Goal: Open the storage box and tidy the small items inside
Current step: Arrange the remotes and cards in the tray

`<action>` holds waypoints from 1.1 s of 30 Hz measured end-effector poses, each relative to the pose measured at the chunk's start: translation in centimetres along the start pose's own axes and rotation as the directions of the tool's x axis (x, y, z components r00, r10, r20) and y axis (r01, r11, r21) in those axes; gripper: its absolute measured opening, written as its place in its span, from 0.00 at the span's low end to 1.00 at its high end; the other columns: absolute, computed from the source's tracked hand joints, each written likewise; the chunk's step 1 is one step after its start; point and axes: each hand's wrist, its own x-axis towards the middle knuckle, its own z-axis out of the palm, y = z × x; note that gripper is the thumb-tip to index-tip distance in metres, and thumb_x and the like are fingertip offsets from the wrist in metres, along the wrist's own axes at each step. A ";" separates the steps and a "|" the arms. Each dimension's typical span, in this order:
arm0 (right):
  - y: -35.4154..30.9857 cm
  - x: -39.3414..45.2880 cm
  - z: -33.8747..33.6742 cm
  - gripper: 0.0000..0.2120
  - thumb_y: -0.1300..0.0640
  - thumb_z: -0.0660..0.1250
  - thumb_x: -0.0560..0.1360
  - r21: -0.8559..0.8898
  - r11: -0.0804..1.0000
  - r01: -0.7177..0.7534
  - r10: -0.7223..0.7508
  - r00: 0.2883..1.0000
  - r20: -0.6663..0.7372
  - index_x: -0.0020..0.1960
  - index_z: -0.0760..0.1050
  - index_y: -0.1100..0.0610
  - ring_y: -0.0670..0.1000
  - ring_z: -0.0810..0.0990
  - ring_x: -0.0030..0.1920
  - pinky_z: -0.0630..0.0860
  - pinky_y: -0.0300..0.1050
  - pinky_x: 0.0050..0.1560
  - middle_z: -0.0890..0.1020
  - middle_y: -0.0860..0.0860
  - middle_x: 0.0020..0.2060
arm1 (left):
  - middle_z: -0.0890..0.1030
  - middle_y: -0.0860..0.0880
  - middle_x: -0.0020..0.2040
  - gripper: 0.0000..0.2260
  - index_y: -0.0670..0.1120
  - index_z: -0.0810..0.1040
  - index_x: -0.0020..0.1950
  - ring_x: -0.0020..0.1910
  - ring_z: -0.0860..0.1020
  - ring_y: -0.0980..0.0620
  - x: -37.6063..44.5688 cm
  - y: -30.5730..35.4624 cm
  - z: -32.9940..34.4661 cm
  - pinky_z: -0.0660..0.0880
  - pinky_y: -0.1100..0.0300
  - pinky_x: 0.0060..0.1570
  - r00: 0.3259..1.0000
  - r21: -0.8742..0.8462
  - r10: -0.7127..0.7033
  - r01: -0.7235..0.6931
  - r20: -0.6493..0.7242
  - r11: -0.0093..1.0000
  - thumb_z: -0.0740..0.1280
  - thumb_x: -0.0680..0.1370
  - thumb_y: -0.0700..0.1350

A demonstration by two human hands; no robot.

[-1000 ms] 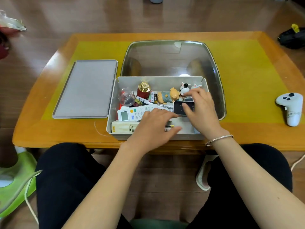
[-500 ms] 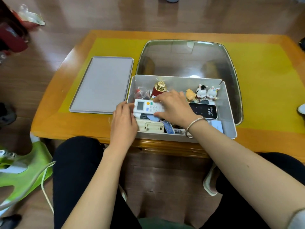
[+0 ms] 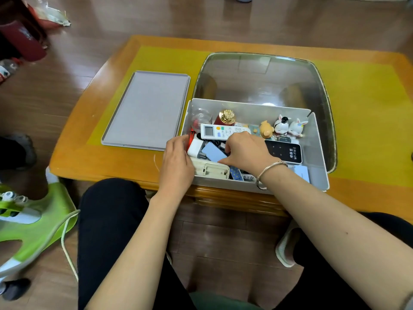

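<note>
The grey storage box [image 3: 317, 153] stands open at the table's front edge, and its flat grey lid [image 3: 145, 110] lies to its left. Inside are a white remote [image 3: 220, 131], a light blue card [image 3: 212, 151], a cream remote lying back-up [image 3: 211, 170], a black Wi-Fi device [image 3: 286, 153], a gold-capped red bottle [image 3: 225, 118], a clear ball [image 3: 200, 116] and small animal figures [image 3: 283, 127]. My left hand [image 3: 176, 162] holds the box's left wall near the front corner. My right hand [image 3: 248, 153] reaches into the box and pinches the blue card's right end.
The box sits partly on a glass inset [image 3: 263, 79] in the yellow and orange table [image 3: 368, 104]. A green plastic object with a white cord [image 3: 33, 224] lies on the floor at the left. My knees are under the table's front edge.
My right hand left the black device and crossed to the box's left half. The white remote now lies further back. My left hand moved out to the box's left wall.
</note>
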 end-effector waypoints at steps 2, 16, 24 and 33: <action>-0.3 0.4 0.2 0.18 0.42 0.70 0.69 0.017 1.000 -0.007 0.007 1.000 0.012 0.36 0.72 0.56 0.55 0.74 0.36 0.65 0.43 0.33 0.71 0.51 0.29 | 0.67 0.47 0.70 0.21 0.45 0.65 0.72 0.67 0.67 0.51 0.0 0.1 0.0 0.59 0.70 0.56 1.000 -0.009 -0.021 0.021 -0.008 1.000 0.58 0.79 0.34; -1.4 2.5 0.7 0.17 0.45 0.68 0.71 0.068 0.997 -0.025 0.021 0.998 0.057 0.37 0.66 0.55 0.55 0.71 0.37 0.67 0.45 0.37 0.70 0.52 0.34 | 0.68 0.46 0.69 0.21 0.45 0.66 0.71 0.66 0.69 0.50 0.2 -0.1 0.3 0.62 0.67 0.56 1.000 -0.018 -0.017 0.017 -0.005 1.000 0.58 0.79 0.34; -1.8 2.8 1.0 0.17 0.46 0.67 0.72 0.063 0.997 -0.041 0.036 0.996 0.084 0.36 0.65 0.55 0.55 0.71 0.37 0.68 0.44 0.38 0.69 0.51 0.31 | 0.68 0.46 0.69 0.22 0.46 0.66 0.71 0.66 0.69 0.50 0.3 -0.2 0.3 0.58 0.69 0.56 0.999 0.013 -0.032 0.032 0.007 0.999 0.59 0.78 0.32; -1.5 2.7 0.3 0.21 0.47 0.70 0.68 0.198 0.973 -0.120 0.092 0.985 0.147 0.28 0.62 0.56 0.48 0.65 0.26 0.59 0.40 0.25 0.67 0.50 0.24 | 0.68 0.48 0.68 0.22 0.47 0.67 0.70 0.65 0.69 0.52 0.3 -0.4 0.5 0.58 0.71 0.55 0.999 -0.001 -0.051 0.051 0.001 0.999 0.59 0.77 0.33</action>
